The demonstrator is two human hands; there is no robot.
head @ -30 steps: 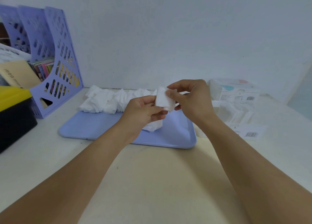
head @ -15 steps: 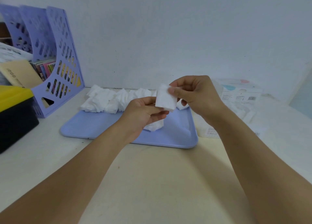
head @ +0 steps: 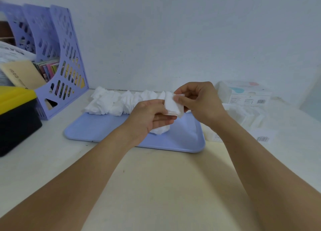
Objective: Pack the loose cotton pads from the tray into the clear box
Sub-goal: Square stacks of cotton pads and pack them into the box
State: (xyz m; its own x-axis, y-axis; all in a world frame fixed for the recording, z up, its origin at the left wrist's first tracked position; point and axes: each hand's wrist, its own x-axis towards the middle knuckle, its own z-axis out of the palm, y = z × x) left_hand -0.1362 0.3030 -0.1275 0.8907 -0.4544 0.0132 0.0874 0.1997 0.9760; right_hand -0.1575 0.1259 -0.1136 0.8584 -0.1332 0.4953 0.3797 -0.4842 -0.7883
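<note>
Evidently squaring stack: left hand (head: 149, 116) and right hand (head: 196, 102) both pinched small pad stack (head: 173, 106) above tray (head: 182, 140) right half; loose pads (head: 118, 102) lined far edge; clear box (head: 243, 116) waited beyond tray's right edge.

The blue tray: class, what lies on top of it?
On the blue tray, a row of loose cotton pads lines its far edge. The left hand covers part of another small heap.
</note>
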